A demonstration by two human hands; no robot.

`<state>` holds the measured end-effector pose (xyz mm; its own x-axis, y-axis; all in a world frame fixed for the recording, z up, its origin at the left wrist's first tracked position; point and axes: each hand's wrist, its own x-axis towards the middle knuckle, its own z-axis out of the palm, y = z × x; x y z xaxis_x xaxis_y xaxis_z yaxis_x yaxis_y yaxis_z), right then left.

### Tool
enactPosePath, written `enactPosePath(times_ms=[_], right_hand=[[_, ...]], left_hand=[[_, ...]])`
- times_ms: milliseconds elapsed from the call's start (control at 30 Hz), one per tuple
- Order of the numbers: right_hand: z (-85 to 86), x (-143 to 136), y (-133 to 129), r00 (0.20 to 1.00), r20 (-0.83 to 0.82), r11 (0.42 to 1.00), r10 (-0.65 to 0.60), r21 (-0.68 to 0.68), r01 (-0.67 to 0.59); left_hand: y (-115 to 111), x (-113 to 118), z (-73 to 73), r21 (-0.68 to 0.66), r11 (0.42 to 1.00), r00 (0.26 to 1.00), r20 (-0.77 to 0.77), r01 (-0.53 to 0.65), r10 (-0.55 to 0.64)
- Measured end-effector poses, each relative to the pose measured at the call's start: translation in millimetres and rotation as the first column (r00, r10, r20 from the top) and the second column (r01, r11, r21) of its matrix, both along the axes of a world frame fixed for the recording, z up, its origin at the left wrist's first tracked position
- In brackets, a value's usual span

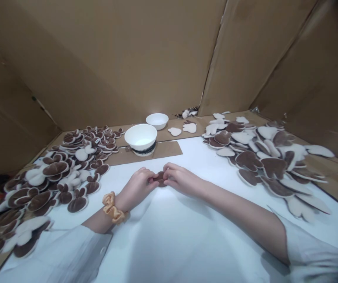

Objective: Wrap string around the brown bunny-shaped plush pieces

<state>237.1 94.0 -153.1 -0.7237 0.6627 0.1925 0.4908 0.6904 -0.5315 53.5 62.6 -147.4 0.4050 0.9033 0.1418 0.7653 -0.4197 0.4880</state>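
Note:
Between my two hands, above the white tabletop [163,243], is a small brown fabric piece [161,180], mostly covered by my fingers. My left hand [138,184] has its thumb and fingers closed on the piece's left side; a yellow scrunchie [113,208] circles that wrist. From the right, my right hand [182,179] pinches the same piece with bent fingers and thumb. The full outline of the piece cannot be made out. Just beyond my hands stands a white bowl [141,135] on a dark-wrapped base.
At left lies a heap of brown-and-white plush rabbit-shaped pieces [79,202]. A pile of larger brown-and-white plush pieces [273,167] spreads at right. Farther back are a second white bowl [157,120], loose pale pieces [174,131] and small scraps [188,113]. Cardboard walls [122,59] enclose the table.

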Motion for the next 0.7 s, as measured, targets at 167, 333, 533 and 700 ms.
enactPosePath(times_ms=[167,333,533,700], right_hand=[[-1.4,-2.3,5.6,0.993,0.013,0.985,0.114,0.131,-0.115],[-5.5,-4.7,7.3,0.998,-0.033,0.997,0.052,0.062,-0.050],[-7.8,-7.5,6.9,0.992,-0.115,0.994,-0.046,-0.104,0.034],[-13.4,-5.3,8.8,0.988,-0.154,0.997,-0.005,-0.079,-0.007]], left_hand=[[3.5,1.5,1.9,0.027,0.998,0.996,-0.069,0.051,-0.049],[5.9,5.8,2.8,0.125,0.983,0.976,-0.188,0.131,-0.106],[7.6,10.6,7.1,0.182,0.974,0.954,-0.290,0.139,-0.082],[7.4,5.8,6.7,0.153,0.978,0.972,-0.205,0.145,-0.112]])
